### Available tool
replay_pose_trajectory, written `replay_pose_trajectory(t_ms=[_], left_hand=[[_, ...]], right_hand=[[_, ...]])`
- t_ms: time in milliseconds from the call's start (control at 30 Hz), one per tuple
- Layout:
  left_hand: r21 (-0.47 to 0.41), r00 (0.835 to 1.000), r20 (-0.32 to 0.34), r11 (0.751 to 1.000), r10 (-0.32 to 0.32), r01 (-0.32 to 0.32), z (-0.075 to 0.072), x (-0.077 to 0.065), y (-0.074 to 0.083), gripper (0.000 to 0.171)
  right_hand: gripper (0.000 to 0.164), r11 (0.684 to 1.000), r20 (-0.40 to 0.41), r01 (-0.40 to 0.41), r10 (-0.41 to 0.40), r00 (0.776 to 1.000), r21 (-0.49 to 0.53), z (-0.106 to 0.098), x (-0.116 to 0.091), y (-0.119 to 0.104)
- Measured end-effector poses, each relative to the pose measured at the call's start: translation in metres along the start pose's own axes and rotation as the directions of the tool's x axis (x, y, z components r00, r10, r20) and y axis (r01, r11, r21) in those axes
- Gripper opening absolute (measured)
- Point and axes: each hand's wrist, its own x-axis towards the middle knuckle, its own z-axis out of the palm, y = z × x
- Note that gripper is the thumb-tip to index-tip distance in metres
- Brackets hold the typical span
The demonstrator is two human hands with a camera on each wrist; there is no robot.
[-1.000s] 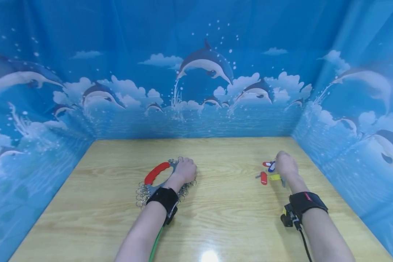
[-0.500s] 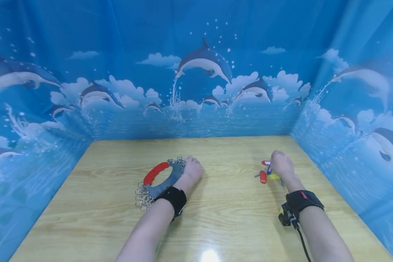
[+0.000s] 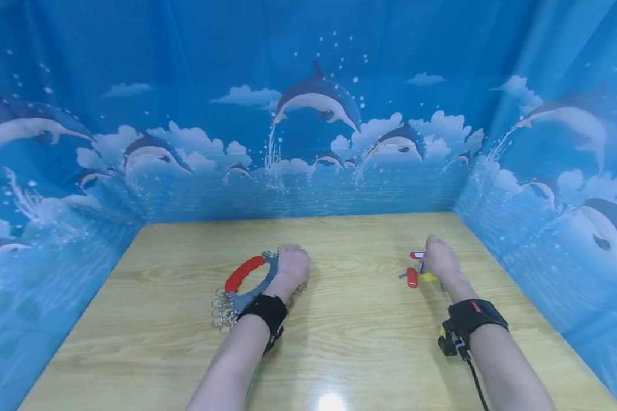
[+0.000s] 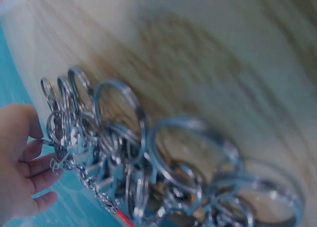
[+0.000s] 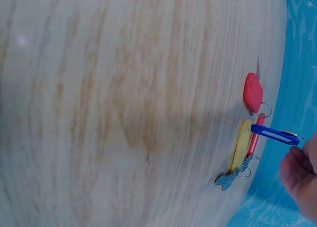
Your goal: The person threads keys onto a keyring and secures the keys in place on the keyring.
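A crescent-shaped metal key holder with a red grip (image 3: 244, 274) lies left of centre, its outer edge lined with split rings (image 4: 121, 103). My left hand (image 3: 294, 264) is over its far right edge and hides part of the rings. In the left wrist view, the thumb and fingers of my left hand (image 4: 22, 162) pinch a small ring at the row's end. At the right, my right hand (image 3: 442, 260) pinches the ring end of a blue key tag (image 5: 275, 134), which stands tilted up. Beside it lie a yellow key tag (image 5: 241, 146) with keys and two red tags (image 5: 253, 92).
The wooden table (image 3: 349, 319) carries both groups of things. A blue dolphin-print curtain (image 3: 308, 188) stands along the back and both sides. A cable (image 3: 478, 377) trails from the right wrist camera.
My left hand moved right off the holder's edge, then back left onto it. My right hand shifted slightly left, and the blue tag went from lying slanted to more upright.
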Motion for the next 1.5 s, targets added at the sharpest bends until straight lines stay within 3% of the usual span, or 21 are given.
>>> replay_pose_trajectory(t_ms=[133, 267, 400, 500, 633, 900, 1167, 1267, 1400, 1500], left_hand=[[-0.002, 0.998, -0.059, 1.0, -0.018, 0.018, 0.001, -0.001, -0.009, 0.024], [-0.028, 0.997, -0.071, 0.999, -0.022, 0.02, 0.0, -0.003, -0.016, 0.027], [-0.126, 0.996, -0.051, 0.989, -0.078, 0.071, -0.003, -0.004, -0.02, 0.016], [-0.204, 0.991, -0.024, 0.971, -0.128, 0.12, -0.004, -0.004, -0.023, 0.02], [-0.282, 0.989, 0.015, 0.948, -0.147, 0.145, -0.005, -0.005, -0.027, 0.023], [-0.494, 0.98, 0.072, 0.847, -0.183, 0.195, -0.007, -0.007, -0.034, 0.041], [-0.608, 0.988, 0.048, 0.781, -0.147, 0.146, -0.008, -0.012, -0.035, 0.052], [-0.655, 0.99, 0.035, 0.745, -0.14, 0.128, -0.006, -0.012, -0.035, 0.052], [-0.702, 0.987, 0.054, 0.697, -0.151, 0.145, -0.003, -0.01, -0.036, 0.052], [-0.715, 0.984, 0.082, 0.678, -0.16, 0.17, -0.004, -0.01, -0.038, 0.05]], right_hand=[[0.015, 0.999, -0.02, 0.032, -0.032, 0.999, 0.022, 0.0, 0.0, -0.004], [0.021, 0.997, -0.026, 0.075, -0.075, 0.997, -0.001, 0.0, 0.0, -0.012], [0.026, 0.995, 0.013, 0.098, -0.098, 0.995, -0.016, 0.0, 0.001, -0.023], [0.021, 0.99, 0.021, 0.138, -0.137, 0.99, -0.006, 0.0, 0.003, -0.033], [0.012, 0.979, -0.014, 0.202, -0.202, 0.979, 0.026, 0.002, 0.004, -0.05], [0.014, 0.961, -0.124, 0.246, -0.23, 0.965, 0.128, 0.005, 0.009, -0.08], [0.015, 0.948, -0.014, 0.169, -0.171, 0.985, 0.27, 0.018, 0.008, -0.106], [0.014, 0.938, 0.008, 0.141, -0.152, 0.988, 0.315, 0.024, 0.009, -0.117], [0.014, 0.92, 0.036, 0.116, -0.14, 0.99, 0.375, 0.031, 0.014, -0.134], [0.015, 0.91, 0.054, 0.111, -0.144, 0.988, 0.4, 0.036, 0.017, -0.145]])
